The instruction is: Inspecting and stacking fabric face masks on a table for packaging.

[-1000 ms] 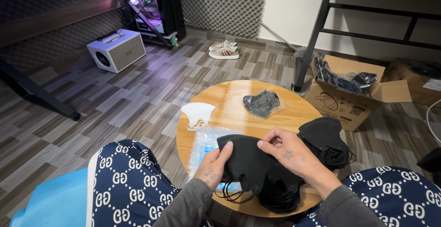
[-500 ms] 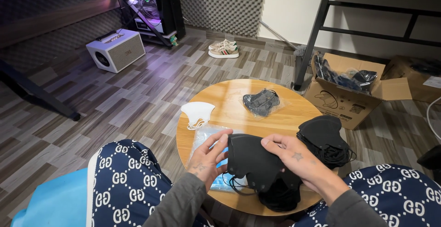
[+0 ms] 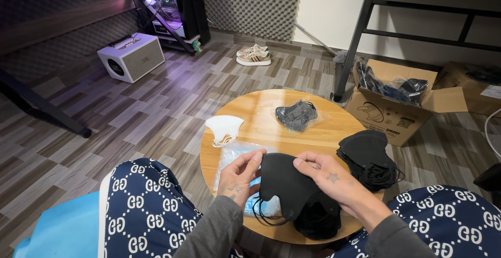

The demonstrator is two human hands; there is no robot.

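Hands meet over the near edge of the round wooden worktop (image 3: 261, 125), both on one black face mask (image 3: 284, 182). The left hand (image 3: 236, 177) comes up from a grey sleeve, palm turned inward, its grip closed with thumb and fingers pinching the mask's left edge. The right hand (image 3: 329, 177) reaches in from the other side, back of the hand up, its fingers curled over the mask's upper right edge and pinching it too. The mask hangs between them just above the worktop, its thin ear loops (image 3: 266, 217) dangling at the lower left.

Directly under it lies a dark heap of more black masks (image 3: 318, 221) at the worktop's front edge, partly hidden by the held one. A clear plastic bag (image 3: 232, 156) lies beneath the left hand, with something pale blue showing under the mask. A white mask (image 3: 224, 127) rests at the worktop's left rim, well apart from the hands. A bagged dark mask (image 3: 296, 116) sits at the far side, and a stack of black masks (image 3: 368, 153) stands just beyond the right hand. Patterned blue trouser knees (image 3: 141, 206) flank the worktop. On the floor beyond are an open cardboard box (image 3: 396, 114), a white speaker (image 3: 130, 57) and a pair of shoes (image 3: 254, 55).
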